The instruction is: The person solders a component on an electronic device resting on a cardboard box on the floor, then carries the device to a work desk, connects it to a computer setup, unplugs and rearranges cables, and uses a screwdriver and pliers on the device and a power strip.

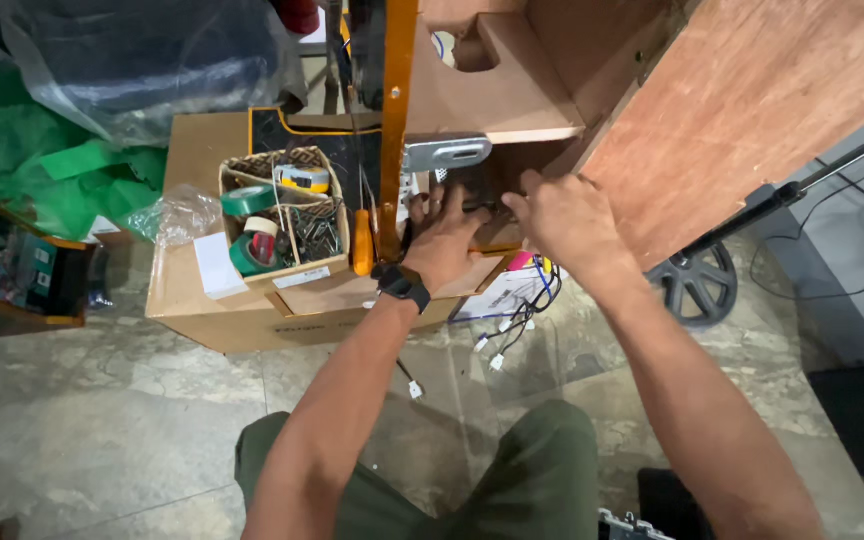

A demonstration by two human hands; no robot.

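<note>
Under the wooden cabinet (742,110), in the one head view, both hands work at the dark recess beneath its lower shelf. The left hand (444,238), with a black watch (402,285) on the wrist, lies flat with fingers spread against the dark part (482,205) in the recess, just beside the orange upright (395,120). The right hand (567,218) reaches in from the other side, fingers curled toward the same spot; its fingertips are hidden, so I cannot tell whether its grip is pinched on anything. A grey metal bracket (447,153) sits just above the hands, on the shelf edge.

As a judgement, the step in hand looks like fitting or feeling out something small inside the recess, the left hand steadying while the right does the fine work. The next move would seem to call for touch more than sight, since the spot lies in shadow, and for care around the loose white-plugged wires (507,335) hanging just below.

Left of the hands, a large cardboard box (207,310) stands on the stone floor (102,420). On top of it rests a small open carton (287,270) holding rolls of green tape (247,200), a yellow tape measure (302,178) and a heap of screws (317,232). An orange-handled screwdriver (363,243) stands against the carton's side, near the left hand. Crumpled clear plastic (177,215) lies beside the carton.
</note>
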